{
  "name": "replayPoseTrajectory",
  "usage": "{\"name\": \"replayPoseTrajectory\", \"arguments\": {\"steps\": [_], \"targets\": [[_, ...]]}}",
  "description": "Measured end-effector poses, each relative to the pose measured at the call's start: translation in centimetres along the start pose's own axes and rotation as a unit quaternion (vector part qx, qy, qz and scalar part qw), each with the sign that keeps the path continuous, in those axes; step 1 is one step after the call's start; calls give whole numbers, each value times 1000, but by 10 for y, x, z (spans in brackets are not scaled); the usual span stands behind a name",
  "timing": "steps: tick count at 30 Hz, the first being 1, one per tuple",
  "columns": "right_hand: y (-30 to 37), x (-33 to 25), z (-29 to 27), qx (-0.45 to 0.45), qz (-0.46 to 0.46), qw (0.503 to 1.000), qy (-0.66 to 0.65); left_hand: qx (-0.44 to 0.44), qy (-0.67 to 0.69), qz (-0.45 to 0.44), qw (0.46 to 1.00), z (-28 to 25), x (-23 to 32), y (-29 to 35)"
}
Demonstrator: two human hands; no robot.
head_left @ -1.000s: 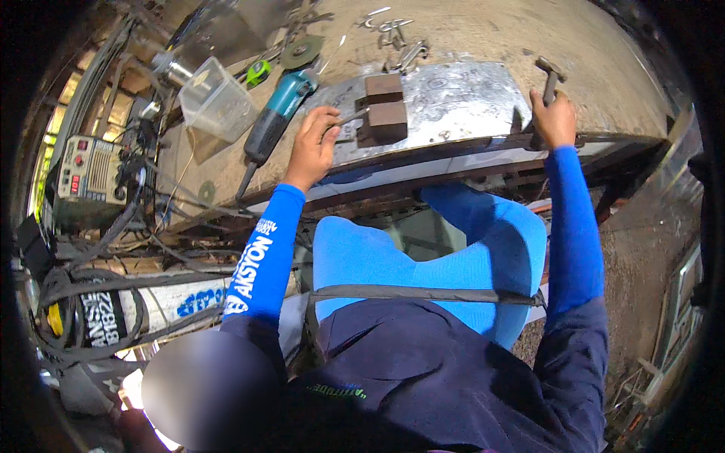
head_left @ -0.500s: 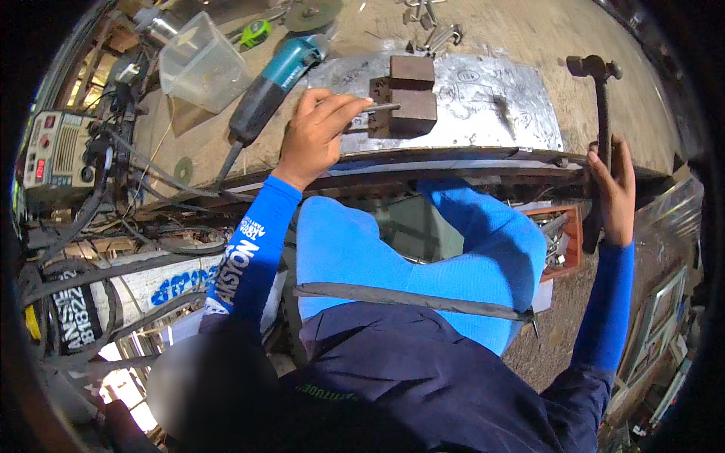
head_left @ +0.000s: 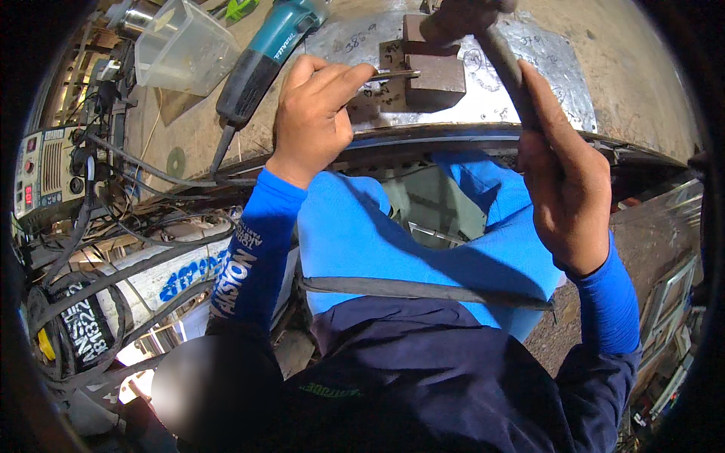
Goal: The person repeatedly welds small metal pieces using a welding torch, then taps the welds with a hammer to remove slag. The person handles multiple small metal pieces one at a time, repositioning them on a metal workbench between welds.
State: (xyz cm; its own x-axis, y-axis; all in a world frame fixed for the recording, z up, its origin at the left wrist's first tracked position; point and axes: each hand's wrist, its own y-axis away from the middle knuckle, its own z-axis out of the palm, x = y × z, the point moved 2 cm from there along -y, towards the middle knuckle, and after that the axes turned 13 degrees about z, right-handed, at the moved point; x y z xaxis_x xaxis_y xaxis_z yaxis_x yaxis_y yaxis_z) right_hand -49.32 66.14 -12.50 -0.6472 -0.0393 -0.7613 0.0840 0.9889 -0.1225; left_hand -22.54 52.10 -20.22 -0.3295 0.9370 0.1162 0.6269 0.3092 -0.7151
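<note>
My left hand point(head_left: 313, 113) is closed on a thin metal rod point(head_left: 396, 75), pinched between thumb and fingers. The rod points right, and its tip lies over the top of a brown metal block point(head_left: 438, 84). Just behind stands a second block point(head_left: 413, 32), partly covered by the hammer. Both sit on a grey sheet-metal plate point(head_left: 559, 94) with handwritten marks. My right hand point(head_left: 566, 177) grips the handle of a hammer point(head_left: 507, 64), raised in front of the plate's right half. From this angle the hammer's head appears above the far block.
A teal and black angle grinder point(head_left: 260, 68) lies left of the plate, its cord running off the bench edge. Farther left are a clear plastic container point(head_left: 189, 57), a green tape measure point(head_left: 240, 9) and a small disc point(head_left: 176, 162). Cables hang around a control box point(head_left: 49, 177).
My right hand has swung the hammer from the bench's right edge, leftward and up over the blocks. My left hand still holds the rod at the near block. The view has shifted slightly.
</note>
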Motion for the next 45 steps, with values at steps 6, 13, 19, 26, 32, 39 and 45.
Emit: {"name": "replayPoseTrajectory", "arguments": {"steps": [6,13,19,26,32,39,45], "targets": [[-3,7,13,-33,4,999,30,-34,46,-71,996,-5,9,-8],[-3,-2,9,-34,4,999,4,-9,48,-92,995,-3,12,-4],[-8,-5,7,-39,31,999,-13,-35,87,-152,984,-2,12,-2],[-10,1,7,-85,48,995,16,-48,169,-304,936,-4,19,-3],[-5,3,3,0,-33,999,21,-66,188,-373,906,-9,27,-14],[-9,5,2,1,13,999,-40,-54,203,-387,898,-7,27,-10],[-6,20,10,-48,28,998,-14,-70,219,-389,892,-6,28,-15]]}}
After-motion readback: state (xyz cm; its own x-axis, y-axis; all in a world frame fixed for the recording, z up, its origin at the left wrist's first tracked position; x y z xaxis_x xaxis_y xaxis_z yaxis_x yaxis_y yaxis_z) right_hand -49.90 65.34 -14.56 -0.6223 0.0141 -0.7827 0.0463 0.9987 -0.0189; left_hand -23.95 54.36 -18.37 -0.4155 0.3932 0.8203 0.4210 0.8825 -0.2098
